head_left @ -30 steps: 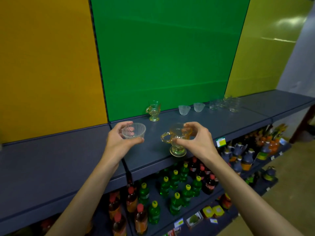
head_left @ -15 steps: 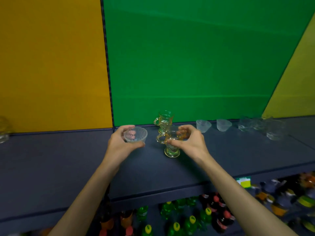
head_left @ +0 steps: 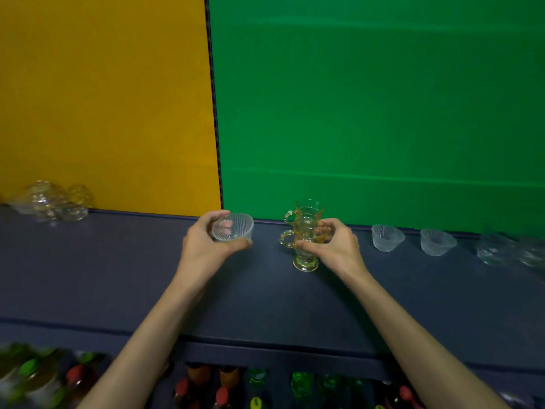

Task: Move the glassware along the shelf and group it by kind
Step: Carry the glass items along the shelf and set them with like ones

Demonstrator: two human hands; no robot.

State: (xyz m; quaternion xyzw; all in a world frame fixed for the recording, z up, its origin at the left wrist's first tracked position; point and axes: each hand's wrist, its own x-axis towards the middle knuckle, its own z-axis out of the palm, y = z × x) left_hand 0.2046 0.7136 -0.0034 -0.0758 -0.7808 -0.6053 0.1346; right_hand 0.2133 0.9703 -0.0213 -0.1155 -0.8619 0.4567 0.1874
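so the view has swung left since a second ago; the far-left pile of clear glassware [head_left: 50, 202] against the yellow panel is in shot now, and the lower shelf of bottles [head_left: 224, 388] has slid mostly out at the bottom; the hands themselves have travelled further in over the shelf [head_left: 88, 276] toward the back wall

right hand [head_left: 333, 246] has its grip wrapped round the bowl of an amber footed mug [head_left: 305, 246]; it now sits right in front of a second amber mug [head_left: 308, 211] at the back, they overlap in view and I can't tell if they touch; foot looks at or just above the shelf, can't say which; my read is that the two amber ones are getting paired up, so that kind is close to grouped

left hand [head_left: 206, 246] holds a small ribbed clear bowl [head_left: 233, 227] off the shelf, fingers curled round its side; two matching ribbed bowls [head_left: 386, 237] sit well apart to the right, so I'd guess it belongs there or with the left pile

contents: every glass looks empty; the pink seen through the held bowl is just fingertips; a blurry clear cluster [head_left: 507, 249] sits far right, can't tell the shapes
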